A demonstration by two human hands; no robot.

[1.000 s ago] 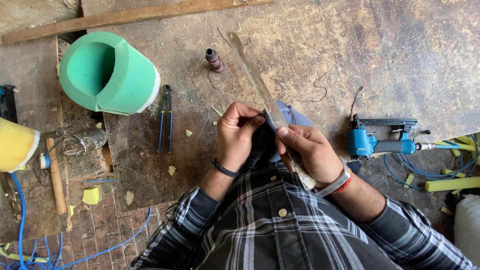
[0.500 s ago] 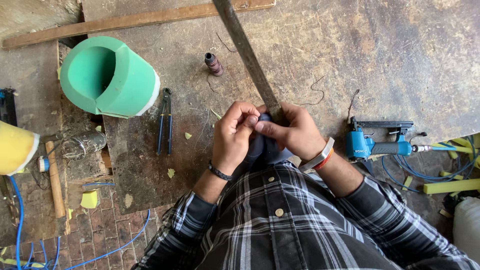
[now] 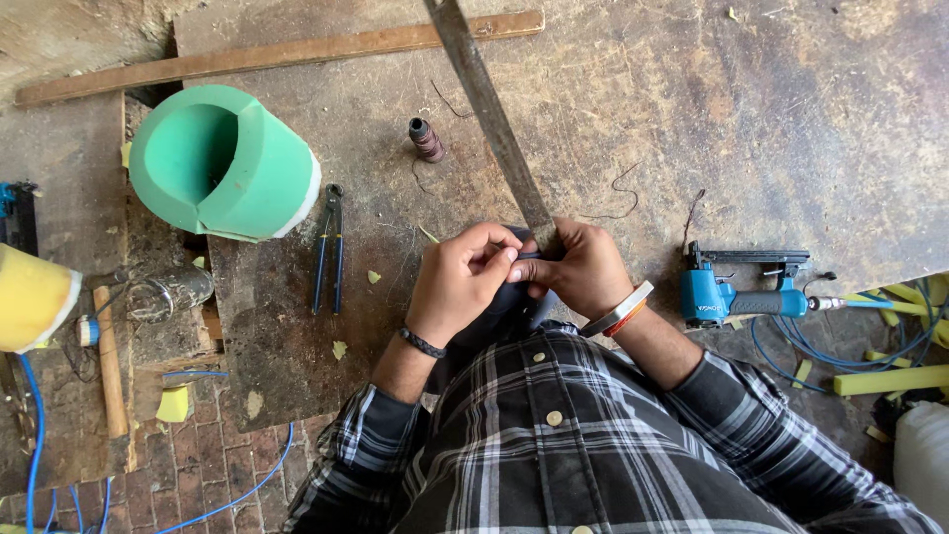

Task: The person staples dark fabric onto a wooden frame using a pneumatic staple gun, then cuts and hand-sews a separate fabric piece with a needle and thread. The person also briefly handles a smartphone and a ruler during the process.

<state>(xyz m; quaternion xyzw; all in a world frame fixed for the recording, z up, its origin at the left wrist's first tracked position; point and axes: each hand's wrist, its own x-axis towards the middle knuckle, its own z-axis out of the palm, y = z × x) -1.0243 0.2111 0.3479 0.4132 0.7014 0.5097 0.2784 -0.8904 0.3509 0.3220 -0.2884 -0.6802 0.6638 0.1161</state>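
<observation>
— Metal, long and flat: a strip (image 3: 489, 114) slants across the worn bench (image 3: 791, 129). The right hand (image 3: 583, 269) has its grip closed around the strip's near end; the left hand (image 3: 463, 282) pinches a dark cloth (image 3: 509, 297) against it.

— Any risk?

— Judging by the hold, fingers might slide along the strip's edge and get cut.

— Packages or labels?

— None readable. A blue staple gun (image 3: 736, 292) lies right, a green foam cylinder (image 3: 222, 163) left.
</observation>
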